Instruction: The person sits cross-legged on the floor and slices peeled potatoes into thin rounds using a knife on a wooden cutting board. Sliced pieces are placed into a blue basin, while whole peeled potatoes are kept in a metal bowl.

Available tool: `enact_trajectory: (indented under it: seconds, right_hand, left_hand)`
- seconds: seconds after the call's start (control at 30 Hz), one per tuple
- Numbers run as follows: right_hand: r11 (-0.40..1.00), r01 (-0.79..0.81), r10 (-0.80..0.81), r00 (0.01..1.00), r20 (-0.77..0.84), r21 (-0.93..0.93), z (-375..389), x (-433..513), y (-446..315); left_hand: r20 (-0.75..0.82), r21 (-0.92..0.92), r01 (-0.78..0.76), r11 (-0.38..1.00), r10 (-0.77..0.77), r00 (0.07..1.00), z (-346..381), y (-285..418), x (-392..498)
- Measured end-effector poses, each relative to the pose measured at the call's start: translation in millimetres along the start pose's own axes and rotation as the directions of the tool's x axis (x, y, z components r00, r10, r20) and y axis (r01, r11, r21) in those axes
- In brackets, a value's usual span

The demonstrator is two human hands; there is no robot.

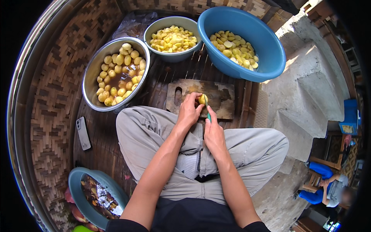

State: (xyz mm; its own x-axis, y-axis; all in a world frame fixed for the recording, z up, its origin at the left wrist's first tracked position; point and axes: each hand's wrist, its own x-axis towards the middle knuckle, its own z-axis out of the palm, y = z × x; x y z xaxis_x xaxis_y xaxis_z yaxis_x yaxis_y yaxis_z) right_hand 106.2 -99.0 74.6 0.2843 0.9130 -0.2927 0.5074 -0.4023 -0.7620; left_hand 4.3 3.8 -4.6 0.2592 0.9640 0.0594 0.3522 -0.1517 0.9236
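My left hand [189, 108] holds a peeled potato [202, 99] on a worn wooden cutting board [220, 108]. A knife with a green handle [209, 117] is in my right hand [214, 130], its blade against the potato. Behind the board on the left, a metal basin [87, 84] holds whole peeled potatoes in brownish water. A grey bowl [174, 56] of diced potato pieces stands beyond the board, and to its right a large blue plastic tub [268, 49] contains halved or cut potatoes.
A phone [83, 133] lies on the slatted floor at left. Below it, a blue-green basin [98, 216] holds peelings in dark water. A woven bamboo wall [52, 116] curves along the left. Concrete steps [307, 98] are at right, where another person [333, 185] sits lower down.
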Motion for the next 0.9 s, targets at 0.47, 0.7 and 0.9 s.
enact_trajectory:
  seconds: [0.47,0.7,0.9]
  right_hand:
    - [0.999,-0.018,0.018,1.000,0.019,-0.039,1.6,4.4,-1.4]
    - [0.997,-0.052,0.055,0.997,0.046,-0.062,-1.2,10.2,-4.9]
    - [0.995,-0.053,0.059,0.996,0.066,-0.089,-4.8,14.2,-10.5]
  left_hand:
    - [-0.015,0.009,-0.045,0.999,0.045,0.999,-2.8,3.2,1.2]
    - [-0.013,0.020,-0.023,1.000,0.023,1.000,-3.1,4.6,2.7]
    - [0.003,0.020,-0.001,1.000,0.000,1.000,-6.6,8.5,2.8]
